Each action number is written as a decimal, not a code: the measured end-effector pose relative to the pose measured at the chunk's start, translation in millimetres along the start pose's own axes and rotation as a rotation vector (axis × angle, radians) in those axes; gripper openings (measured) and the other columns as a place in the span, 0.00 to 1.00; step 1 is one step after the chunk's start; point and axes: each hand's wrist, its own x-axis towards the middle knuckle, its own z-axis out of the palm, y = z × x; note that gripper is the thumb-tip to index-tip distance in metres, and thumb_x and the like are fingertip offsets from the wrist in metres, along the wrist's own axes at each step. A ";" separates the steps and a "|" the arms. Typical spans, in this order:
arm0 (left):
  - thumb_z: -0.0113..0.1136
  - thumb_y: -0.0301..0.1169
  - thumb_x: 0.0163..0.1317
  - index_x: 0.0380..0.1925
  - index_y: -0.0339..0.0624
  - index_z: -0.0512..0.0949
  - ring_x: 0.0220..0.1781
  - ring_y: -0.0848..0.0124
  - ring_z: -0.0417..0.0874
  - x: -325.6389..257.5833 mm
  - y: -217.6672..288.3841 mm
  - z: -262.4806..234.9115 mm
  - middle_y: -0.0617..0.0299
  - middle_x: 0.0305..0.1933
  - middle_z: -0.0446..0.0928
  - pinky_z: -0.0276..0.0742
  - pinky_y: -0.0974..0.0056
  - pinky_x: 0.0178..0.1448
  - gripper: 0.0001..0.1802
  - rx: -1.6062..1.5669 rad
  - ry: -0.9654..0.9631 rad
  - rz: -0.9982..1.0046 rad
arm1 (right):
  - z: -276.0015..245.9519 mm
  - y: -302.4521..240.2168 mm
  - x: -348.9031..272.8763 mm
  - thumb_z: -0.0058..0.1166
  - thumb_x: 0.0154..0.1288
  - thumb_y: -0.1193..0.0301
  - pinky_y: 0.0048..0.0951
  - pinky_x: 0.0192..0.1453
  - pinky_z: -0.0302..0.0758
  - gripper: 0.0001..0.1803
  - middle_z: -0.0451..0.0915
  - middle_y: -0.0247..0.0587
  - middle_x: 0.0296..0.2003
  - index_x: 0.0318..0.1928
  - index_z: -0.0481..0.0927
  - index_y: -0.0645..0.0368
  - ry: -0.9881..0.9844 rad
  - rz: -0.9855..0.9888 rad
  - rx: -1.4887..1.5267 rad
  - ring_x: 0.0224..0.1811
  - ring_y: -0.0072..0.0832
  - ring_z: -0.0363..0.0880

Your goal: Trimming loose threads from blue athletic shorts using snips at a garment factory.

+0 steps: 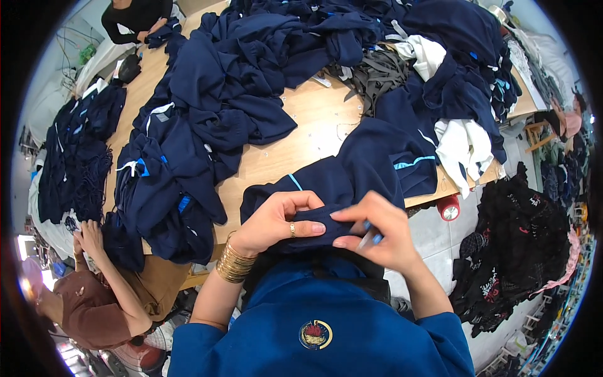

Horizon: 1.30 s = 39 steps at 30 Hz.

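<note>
A navy garment (370,160) with light blue piping lies across the table's near edge, its closest part gathered up in front of my body. My left hand (276,220), with a ring and several gold bangles, pinches that navy cloth between thumb and fingers. My right hand (386,232) is closed just to the right, its fingertips at the same stretch of cloth; whether they grip it I cannot tell. Inside the right hand sits a small slim tool (369,237) with blue and greyish parts, blurred and mostly covered by the fingers.
Heaped navy garments (232,75) cover much of the wooden table (301,141). Dark grey straps (377,72) and white cloth (465,151) lie at right. Black garments (509,251) are piled on the floor. Co-workers (94,295) handle cloth at left and far left.
</note>
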 end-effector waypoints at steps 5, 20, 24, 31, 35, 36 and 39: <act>0.62 0.25 0.57 0.38 0.35 0.76 0.37 0.83 0.77 1.9 1.4 -1.8 0.66 0.35 0.79 0.73 0.77 0.43 0.10 -0.011 0.061 0.012 | -1.5 4.3 -0.1 0.58 0.43 0.84 0.25 0.25 0.68 0.12 0.72 0.38 0.24 0.32 0.78 0.60 0.054 -0.161 -0.198 0.22 0.31 0.73; 0.64 0.33 0.57 0.40 0.33 0.77 0.40 0.80 0.74 -19.4 19.0 -15.5 0.66 0.37 0.78 0.70 0.72 0.47 0.16 0.503 -0.113 0.019 | -48.1 5.8 7.8 0.61 0.43 0.78 0.16 0.31 0.65 0.09 0.72 0.31 0.23 0.23 0.72 0.59 0.477 0.353 0.608 0.25 0.17 0.69; 0.64 0.28 0.53 0.33 0.33 0.78 0.33 0.83 0.73 -35.7 45.5 -34.9 0.70 0.29 0.76 0.70 0.74 0.40 0.10 0.347 0.181 0.133 | -54.7 -6.6 11.8 0.59 0.48 0.76 0.19 0.37 0.66 0.07 0.72 0.33 0.26 0.24 0.72 0.58 0.531 0.333 0.587 0.30 0.19 0.70; 0.63 0.26 0.52 0.27 0.36 0.78 0.28 0.84 0.72 -47.3 53.3 -50.7 0.71 0.25 0.75 0.67 0.78 0.35 0.06 0.286 0.395 0.293 | -39.1 -3.4 27.6 0.56 0.59 0.75 0.16 0.36 0.66 0.03 0.75 0.27 0.27 0.30 0.77 0.60 0.407 0.330 0.774 0.29 0.14 0.71; 0.63 0.26 0.51 0.25 0.36 0.77 0.26 0.85 0.72 -44.7 51.7 -47.5 0.70 0.24 0.75 0.67 0.78 0.34 0.05 0.223 0.410 0.283 | -40.5 -4.4 25.7 0.55 0.61 0.74 0.15 0.33 0.64 0.04 0.75 0.26 0.25 0.29 0.77 0.59 0.402 0.346 0.764 0.27 0.12 0.70; 0.63 0.25 0.51 0.25 0.36 0.77 0.26 0.85 0.72 -44.7 50.9 -46.5 0.70 0.24 0.75 0.67 0.79 0.33 0.05 0.220 0.417 0.293 | -40.2 -6.5 25.2 0.55 0.61 0.74 0.15 0.33 0.64 0.05 0.75 0.26 0.25 0.28 0.77 0.59 0.406 0.357 0.752 0.27 0.12 0.70; 0.63 0.25 0.51 0.26 0.36 0.77 0.27 0.84 0.73 -44.7 48.1 -46.7 0.70 0.24 0.75 0.68 0.78 0.34 0.05 0.201 0.406 0.288 | -41.3 -10.2 22.7 0.56 0.61 0.74 0.16 0.33 0.64 0.05 0.74 0.26 0.24 0.28 0.77 0.60 0.403 0.372 0.772 0.27 0.13 0.70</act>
